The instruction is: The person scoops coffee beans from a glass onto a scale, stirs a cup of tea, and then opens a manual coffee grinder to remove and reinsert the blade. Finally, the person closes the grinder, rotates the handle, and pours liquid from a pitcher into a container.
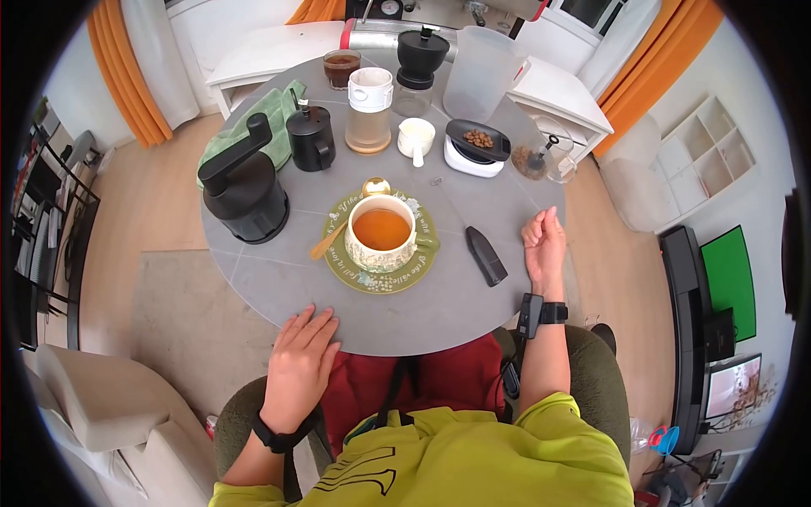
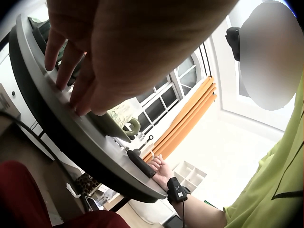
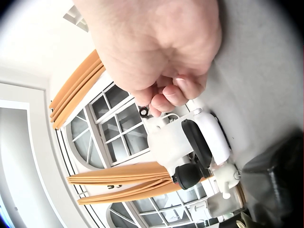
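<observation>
1. The left hand [image 1: 300, 365] is laid palm down over the near left edge of the round grey table [image 1: 456, 317], its relaxed fingers pointed inward; nothing is gripped.
2. The right hand [image 1: 545, 249] is rested at the table's right edge, its side on the surface and its fingers loosely bent towards the palm; nothing is grasped there either.
3. The black frother [image 1: 485, 256] is laid flat just beside the right hand, untouched, with its thin shaft pointed away towards the far side.
4. The patterned cup [image 1: 380, 238], filled with amber liquid, is set upright on the green saucer [image 1: 412, 275], near the middle of the table. Its handle is turned to the right, and neither hand is in contact with it.
5. A spoon handle [image 1: 328, 242] is left jutting past the saucer's left rim.
6. Bare tabletop is seen between the saucer and the near edge, and a narrower strip between saucer and frother.
7. Beyond the cup, movement is bounded by the black hand grinder [image 1: 245, 196] on the left and the scale [image 1: 475, 155] on the right.
</observation>
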A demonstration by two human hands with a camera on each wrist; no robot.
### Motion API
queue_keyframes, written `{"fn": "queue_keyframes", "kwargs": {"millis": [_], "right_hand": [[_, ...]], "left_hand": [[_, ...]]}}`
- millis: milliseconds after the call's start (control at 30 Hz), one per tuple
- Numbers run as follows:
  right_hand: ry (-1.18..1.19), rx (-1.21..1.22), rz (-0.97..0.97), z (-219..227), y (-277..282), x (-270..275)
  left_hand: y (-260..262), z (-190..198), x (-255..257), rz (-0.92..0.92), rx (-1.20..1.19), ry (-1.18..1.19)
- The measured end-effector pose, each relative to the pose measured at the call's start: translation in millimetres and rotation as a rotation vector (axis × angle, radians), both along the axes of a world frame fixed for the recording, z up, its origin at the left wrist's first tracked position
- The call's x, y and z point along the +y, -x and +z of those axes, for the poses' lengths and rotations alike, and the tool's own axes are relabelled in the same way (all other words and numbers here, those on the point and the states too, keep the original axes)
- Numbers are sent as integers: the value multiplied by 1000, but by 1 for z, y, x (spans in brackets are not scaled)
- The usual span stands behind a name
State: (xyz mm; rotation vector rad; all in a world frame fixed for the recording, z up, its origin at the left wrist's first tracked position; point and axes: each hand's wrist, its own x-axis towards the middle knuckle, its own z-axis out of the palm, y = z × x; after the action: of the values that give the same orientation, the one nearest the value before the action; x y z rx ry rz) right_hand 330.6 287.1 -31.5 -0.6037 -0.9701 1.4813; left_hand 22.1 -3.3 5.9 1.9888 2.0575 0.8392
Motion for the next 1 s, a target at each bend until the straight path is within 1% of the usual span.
{"fn": "queue_keyframes", "kwargs": {"millis": [67,100,167,200,267,300,367,400,467,500,567,600,667,700,767,800,867,933,1000], "right_hand": [[23,-81,-29,2,3,0],[19,-82,-30,4,3,0],[66,-264,26,10,3,4],[59,-265,29,14,3,7],[86,-551,-9,25,6,15],[82,-552,-5,33,10,20],[-80,-779,-118,55,21,30],[-81,-779,-117,62,25,39],[-313,-913,-129,79,33,60],[-314,-912,-129,88,38,67],[-547,-1210,-143,104,50,77],[-550,-1210,-141,106,54,84],[-710,-1402,11,109,61,94],[-715,-1402,13,109,65,98],[-638,-1596,156,111,73,103],[-603,-1609,207,109,74,111],[-576,-1616,229,103,76,120],[-472,-1608,255,98,80,126],[-492,-1631,269,92,79,133]], "left_hand": [[0,1,-1,-1,-5,-5],[1,3,-2,-10,4,6],[1,4,-1,-17,14,8],[1,3,-2,-20,20,8],[1,2,-3,-17,25,6],[1,2,-3,-21,28,7],[1,1,-3,-24,31,8],[2,1,-3,-26,31,8],[2,1,-3,-28,32,8],[2,1,-3,-28,35,9],[2,1,-3,-27,38,10],[2,2,-3,-27,37,12],[1,2,-4,-22,35,12],[2,1,-4,-25,35,9],[2,1,-4,-26,35,3],[1,1,-4,-26,26,6],[1,2,-4,-20,21,4],[1,3,-4,-25,15,9],[1,3,-5,-23,13,3]]}}
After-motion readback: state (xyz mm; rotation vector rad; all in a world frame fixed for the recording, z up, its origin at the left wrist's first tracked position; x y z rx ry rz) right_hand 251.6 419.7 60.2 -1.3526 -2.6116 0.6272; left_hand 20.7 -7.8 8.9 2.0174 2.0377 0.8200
